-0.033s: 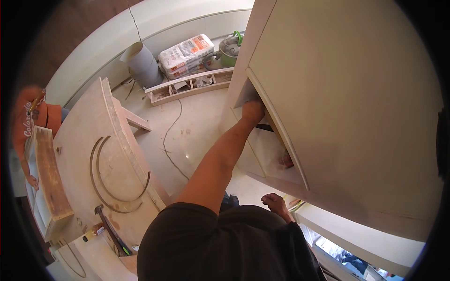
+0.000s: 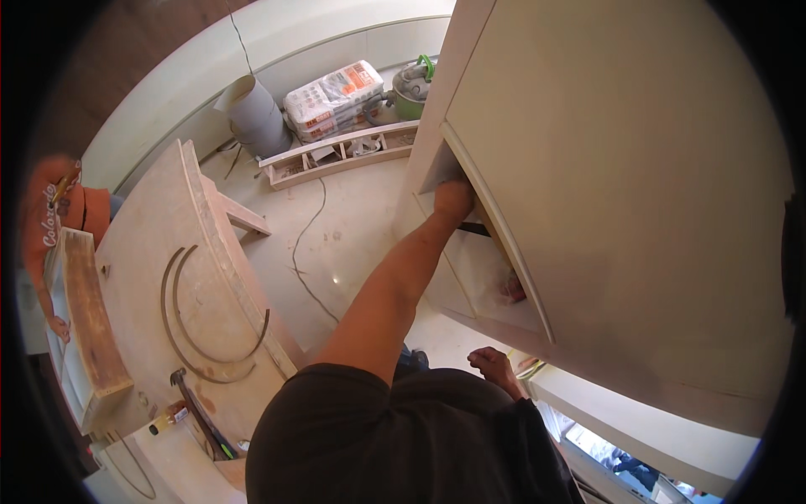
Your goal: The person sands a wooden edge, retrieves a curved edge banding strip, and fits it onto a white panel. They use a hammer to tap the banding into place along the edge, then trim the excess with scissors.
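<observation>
My left hand reaches into the recessed opening of a pale curved cabinet, beside its raised edge strip; its fingers are hidden in shadow. A dark slot shows just below it, and farther down inside lies a small reddish object, too dim to identify. Low beside my body, under the cabinet's lower edge, my right hand has its fingers curled; whatever they may hold is too small to make out.
A person in orange stands at left by a wooden box. A workbench carries curved strips and a hammer. Behind are a grey roll, white sacks, a green bucket and a divided tray. A cord crosses the floor.
</observation>
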Motion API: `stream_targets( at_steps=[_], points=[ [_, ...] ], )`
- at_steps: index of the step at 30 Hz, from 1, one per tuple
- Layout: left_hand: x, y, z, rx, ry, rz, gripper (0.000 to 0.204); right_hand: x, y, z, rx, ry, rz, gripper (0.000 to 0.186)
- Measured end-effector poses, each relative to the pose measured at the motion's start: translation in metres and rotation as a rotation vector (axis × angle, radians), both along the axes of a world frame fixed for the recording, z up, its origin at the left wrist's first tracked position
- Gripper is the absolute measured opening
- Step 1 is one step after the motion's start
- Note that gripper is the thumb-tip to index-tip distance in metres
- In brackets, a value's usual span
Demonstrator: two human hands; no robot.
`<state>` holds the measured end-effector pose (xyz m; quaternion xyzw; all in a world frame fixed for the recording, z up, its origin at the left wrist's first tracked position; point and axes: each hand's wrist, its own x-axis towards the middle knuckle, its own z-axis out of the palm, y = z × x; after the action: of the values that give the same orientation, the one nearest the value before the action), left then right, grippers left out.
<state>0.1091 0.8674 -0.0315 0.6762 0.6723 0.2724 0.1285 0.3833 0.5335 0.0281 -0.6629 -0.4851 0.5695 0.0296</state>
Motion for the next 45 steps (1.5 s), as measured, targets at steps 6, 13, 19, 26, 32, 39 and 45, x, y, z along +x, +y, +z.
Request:
stream_targets(
  at_steps=[6, 13, 19, 26, 32, 39, 45],
  points=[
    [0.020, 0.016, -0.010, 0.238, -0.223, 0.000, 0.019, -0.011, 0.006, 0.002, 0.121, -0.020, 0.081, 0.037],
    [0.010, 0.026, -0.027, 0.156, -0.241, 0.011, 0.020, -0.013, 0.008, -0.001, 0.106, 0.003, 0.050, 0.035],
    [-0.014, 0.010, -0.020, -0.102, -0.180, 0.024, 0.022, -0.016, 0.008, -0.013, 0.131, 0.023, 0.062, 0.035],
    [-0.020, -0.060, -0.054, -0.219, -0.410, 0.399, 0.022, -0.024, 0.012, -0.009, 0.130, 0.022, 0.071, 0.037],
    [-0.003, -0.082, -0.049, -0.225, -0.552, 0.550, 0.020, -0.033, 0.012, -0.008, 0.130, 0.029, 0.094, 0.038],
    [-0.022, -0.081, -0.015, -0.134, -0.415, 0.434, 0.017, -0.032, 0.004, -0.008, 0.094, 0.015, 0.019, 0.039],
    [-0.010, -0.047, -0.021, -0.204, -0.384, 0.457, 0.015, -0.043, 0.002, 0.000, 0.113, -0.025, 0.046, 0.040]
  ],
)
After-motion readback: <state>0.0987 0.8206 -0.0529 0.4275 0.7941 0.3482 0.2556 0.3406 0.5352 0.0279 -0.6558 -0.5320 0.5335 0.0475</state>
